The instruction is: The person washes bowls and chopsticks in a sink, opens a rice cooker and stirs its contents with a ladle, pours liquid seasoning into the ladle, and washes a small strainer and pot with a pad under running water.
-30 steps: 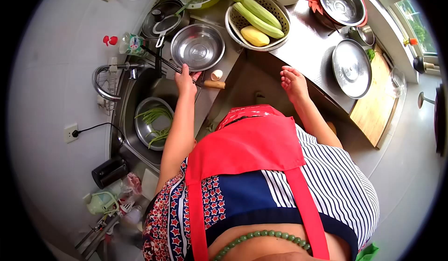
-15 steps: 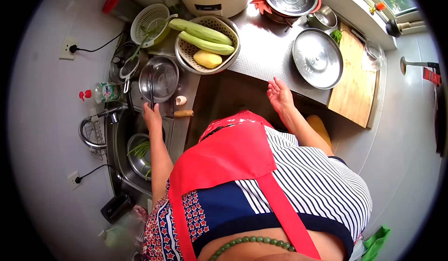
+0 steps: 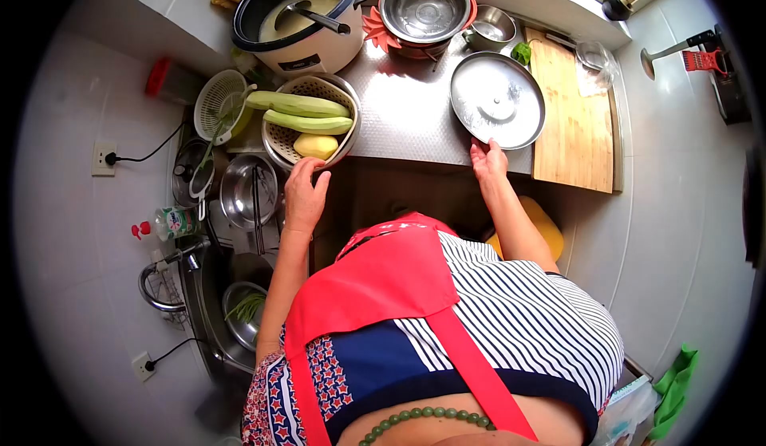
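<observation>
Right hand point(image 3: 488, 159): thumb and fingers parted at near rim of the round silver metal lid point(image 3: 479, 87), which is on the textured steel surface point(image 3: 403, 127); whether it grips I cannot tell from here. Left hand point(image 3: 306, 195): loosely curled at the shiny steel bowl point(image 3: 355, 115) around the beige perforated basket point(image 3: 323, 88); hold hidden from me. I judge the lid stiff, light, slippery if wet; best taken by opposite rims

Labels point(image 3: 301, 62) on the cooker point(image 3: 339, 53) beyond the left hand point(image 3: 305, 199) and the bottle point(image 3: 175, 223) left of it are illegible.
</observation>
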A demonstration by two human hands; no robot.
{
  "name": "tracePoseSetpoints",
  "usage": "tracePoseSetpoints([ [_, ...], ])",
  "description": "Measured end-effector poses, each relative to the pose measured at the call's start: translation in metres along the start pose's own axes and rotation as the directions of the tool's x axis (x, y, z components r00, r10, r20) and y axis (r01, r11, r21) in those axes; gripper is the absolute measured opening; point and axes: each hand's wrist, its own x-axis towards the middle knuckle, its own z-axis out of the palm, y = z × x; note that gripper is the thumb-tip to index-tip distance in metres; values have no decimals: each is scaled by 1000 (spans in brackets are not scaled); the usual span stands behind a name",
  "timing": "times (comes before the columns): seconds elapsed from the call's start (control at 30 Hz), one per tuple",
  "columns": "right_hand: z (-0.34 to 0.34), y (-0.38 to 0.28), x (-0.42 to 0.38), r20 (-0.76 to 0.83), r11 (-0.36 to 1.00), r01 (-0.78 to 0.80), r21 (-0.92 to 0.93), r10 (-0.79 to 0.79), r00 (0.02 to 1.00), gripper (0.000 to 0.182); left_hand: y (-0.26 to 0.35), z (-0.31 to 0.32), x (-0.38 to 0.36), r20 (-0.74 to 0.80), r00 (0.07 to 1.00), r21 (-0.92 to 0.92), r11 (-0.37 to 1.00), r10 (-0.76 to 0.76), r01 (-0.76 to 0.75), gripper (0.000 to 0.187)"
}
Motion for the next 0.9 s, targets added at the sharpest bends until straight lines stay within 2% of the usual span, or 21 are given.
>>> tracePoseSetpoints([
  [0.1, -1, -5, -23, 7, 1000, 6, -30, -5, 1000, 21, 18, 26, 5, 46, 992, -87, 989, 121, -117, 19],
  [0.17, -10, -1, -38, 45, 995, -27, -95, 31, 999, 20, 26, 32, 5, 141, 983, -133, 986, 122, -103, 18],
  [0.2, -14, -1, -52, 64, 992, -30, -119, 38, 997, 20, 22, 38, 4, 129, 978, -126, 981, 165, -149, 17],
  [0.3, -28, 2, -73, 100, 986, -49, -160, 66, 993, 24, 17, 47, 0, 198, 978, -154, 987, 65, -34, 17],
  [0.37, -27, 1, -84, 131, 967, -53, -248, 88, 988, 24, 19, 50, -1, 260, 965, -212, 974, -24, 81, 17],
  [0.47, -21, 6, -87, 190, 919, -7, -394, 88, 978, 23, 24, 47, 3, 324, 943, -272, 946, -81, 175, 15],
  [0.5, -19, 9, -87, 183, 903, -19, -429, 107, 977, 22, 26, 46, 10, 361, 921, -438, 846, -145, 305, 17],
  [0.57, -21, 17, -79, 201, 895, -61, -443, 165, 965, 21, 28, 45, 38, 461, 856, -692, 510, -232, 511, 19],
  [0.63, -17, 23, -75, 209, 884, -67, -463, 183, 961, 20, 45, 28, 82, 467, 864, -853, 163, -187, 496, 26],
  [0.7, -9, 28, -76, 233, 877, -49, -479, 181, 955, 19, 60, 18, 130, 458, 866, -889, -106, -201, 445, 31],
  [0.77, -4, 31, -74, 273, 879, -25, -476, 175, 946, 20, 73, 16, 173, 483, 830, -865, -297, -278, 404, 35],
  [0.9, -14, 22, -85, 309, 859, 95, -502, 76, 948, 20, 83, 18, 225, 559, 760, -802, -447, -330, 396, 38],
])
